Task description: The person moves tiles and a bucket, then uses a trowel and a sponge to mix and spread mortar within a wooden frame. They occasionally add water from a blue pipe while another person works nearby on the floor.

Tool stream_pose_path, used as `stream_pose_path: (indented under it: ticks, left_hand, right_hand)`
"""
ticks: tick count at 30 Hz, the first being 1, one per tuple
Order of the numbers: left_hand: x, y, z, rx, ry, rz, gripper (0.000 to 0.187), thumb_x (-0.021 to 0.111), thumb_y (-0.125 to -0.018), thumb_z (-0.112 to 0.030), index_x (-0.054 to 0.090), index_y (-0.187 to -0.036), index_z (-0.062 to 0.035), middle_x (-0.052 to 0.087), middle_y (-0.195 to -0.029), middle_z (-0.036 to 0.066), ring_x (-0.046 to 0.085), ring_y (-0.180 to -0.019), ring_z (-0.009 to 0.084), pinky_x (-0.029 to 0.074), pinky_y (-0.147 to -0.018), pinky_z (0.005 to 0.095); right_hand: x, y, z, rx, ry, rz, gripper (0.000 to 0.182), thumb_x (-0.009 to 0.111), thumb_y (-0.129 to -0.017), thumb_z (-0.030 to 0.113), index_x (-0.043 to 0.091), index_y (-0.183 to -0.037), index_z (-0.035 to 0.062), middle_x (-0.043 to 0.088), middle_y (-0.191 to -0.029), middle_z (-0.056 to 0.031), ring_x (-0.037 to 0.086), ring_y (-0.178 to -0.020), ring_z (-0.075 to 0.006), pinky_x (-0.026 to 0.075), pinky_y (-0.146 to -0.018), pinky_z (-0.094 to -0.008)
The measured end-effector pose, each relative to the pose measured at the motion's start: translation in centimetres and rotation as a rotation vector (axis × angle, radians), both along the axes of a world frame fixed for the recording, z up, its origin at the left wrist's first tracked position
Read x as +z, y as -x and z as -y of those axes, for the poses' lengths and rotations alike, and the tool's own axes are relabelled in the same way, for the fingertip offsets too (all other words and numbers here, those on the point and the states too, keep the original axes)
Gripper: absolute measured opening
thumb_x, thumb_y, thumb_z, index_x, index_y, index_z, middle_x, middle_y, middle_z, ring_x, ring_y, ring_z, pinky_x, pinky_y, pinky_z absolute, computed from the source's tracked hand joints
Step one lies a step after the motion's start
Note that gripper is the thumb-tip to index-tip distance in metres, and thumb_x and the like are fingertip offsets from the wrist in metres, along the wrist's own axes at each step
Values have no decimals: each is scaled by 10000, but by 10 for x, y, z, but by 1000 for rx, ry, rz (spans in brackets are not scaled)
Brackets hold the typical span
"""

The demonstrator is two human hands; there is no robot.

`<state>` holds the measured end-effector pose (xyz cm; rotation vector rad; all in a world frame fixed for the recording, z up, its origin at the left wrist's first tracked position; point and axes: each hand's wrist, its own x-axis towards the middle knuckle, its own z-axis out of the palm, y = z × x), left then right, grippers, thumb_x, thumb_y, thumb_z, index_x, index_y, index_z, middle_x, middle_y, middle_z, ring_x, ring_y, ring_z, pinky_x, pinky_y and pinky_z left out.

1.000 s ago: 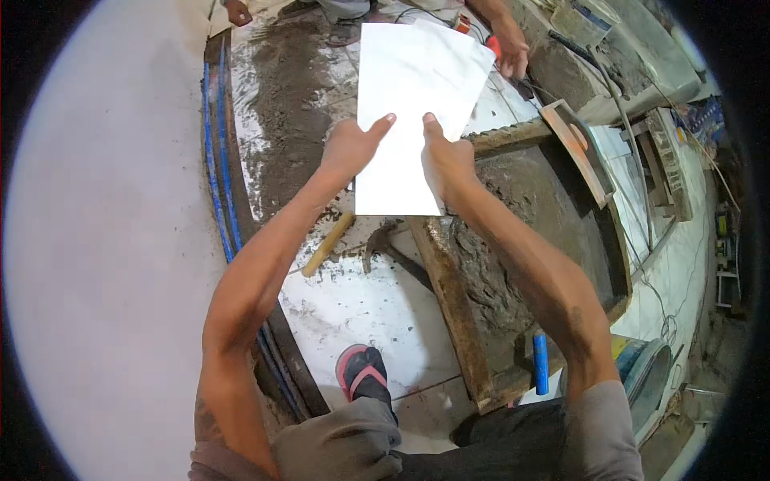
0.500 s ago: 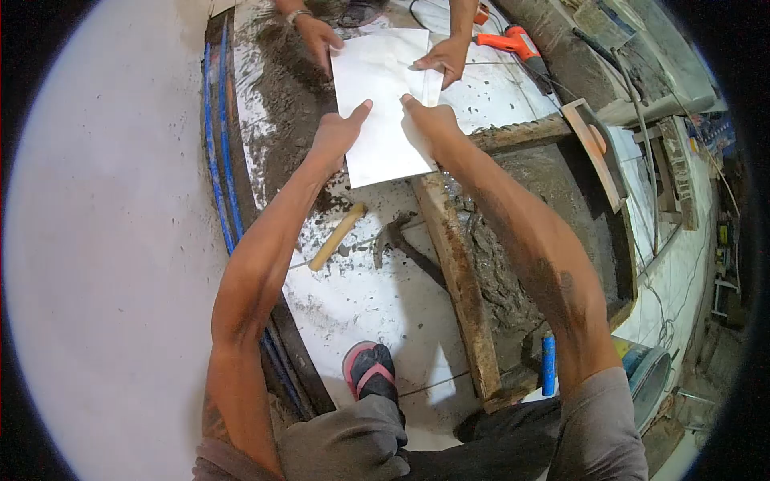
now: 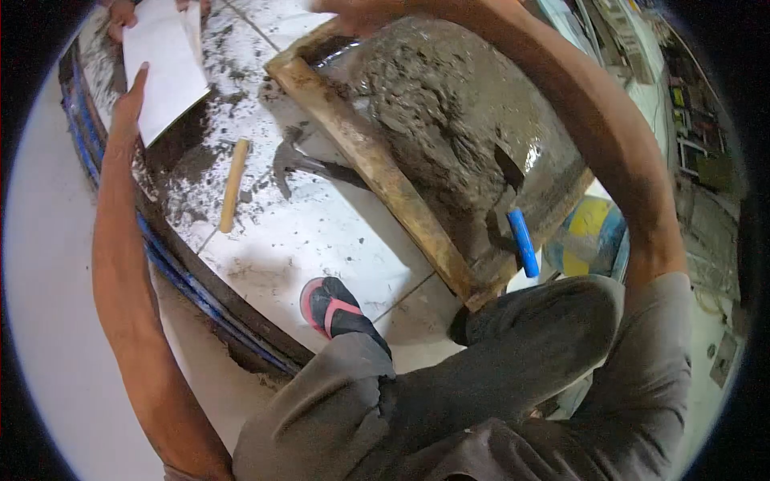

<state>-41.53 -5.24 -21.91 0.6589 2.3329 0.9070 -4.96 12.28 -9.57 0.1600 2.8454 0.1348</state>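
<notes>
My left hand (image 3: 130, 106) is closed on the left edge of a white rectangular tile (image 3: 167, 70), thumb lying on its face. Another person's hands (image 3: 122, 18) hold the tile's far end at the top left. My right hand (image 3: 349, 14) is at the top edge of the view, above the far corner of a wooden mixing trough (image 3: 373, 164); motion blur hides its fingers. Wet grey mortar (image 3: 441, 104) fills the trough. A trowel with a blue handle (image 3: 523, 243) rests in the mortar at the near side.
On the dirty white floor lie a short wooden stick (image 3: 235, 186) and a dark hammer (image 3: 317, 163) against the trough. Blue pipes (image 3: 188, 284) run along the left edge. A bucket (image 3: 592, 232) stands at the right, and a foot in a pink-strapped sandal (image 3: 330, 306) is below.
My right hand has left the tile and moved right, over the trough's far corner. My left hand still holds the tile. The view has turned right, so the tile now appears at the upper left.
</notes>
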Motion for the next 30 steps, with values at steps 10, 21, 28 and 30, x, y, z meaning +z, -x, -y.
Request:
stream_pose_path:
  ticks: [10,21,28,30]
  left_hand:
    - [-67,35,4,-59,196,-314,950,629,-759,-729,617,-1067,170,646,-1039,268,628,-950,332,474,-851,432]
    - [-65,52,21,-24,-45,-11,356,670,-861,-398,607,-738,-69,512,-639,35,487,-555,135,389,-493,341]
    - [-49,15,38,-340,-88,-407,292,631,-916,-339,652,-943,-50,619,-766,71,591,-666,170,481,-603,325]
    - [-39,-23,34,-426,-140,-704,336,640,-919,-331,659,-1090,-42,689,-904,120,666,-792,197,519,-699,333]
  right_hand:
    - [-25,-336,163,-966,445,482,569,646,-874,475,568,-1011,-72,624,-851,-324,642,-837,-463,507,-727,-509]
    - [-17,-390,154,-1066,267,9,295,582,-864,210,485,-1019,-21,619,-859,-303,618,-820,-484,496,-749,-537]
    - [74,-438,48,-746,330,401,425,708,-852,361,548,-1097,52,638,-796,-215,643,-786,-417,492,-680,-490]
    - [78,-435,39,-703,388,596,421,723,-836,373,576,-1053,44,651,-830,-205,648,-813,-413,489,-691,-489]
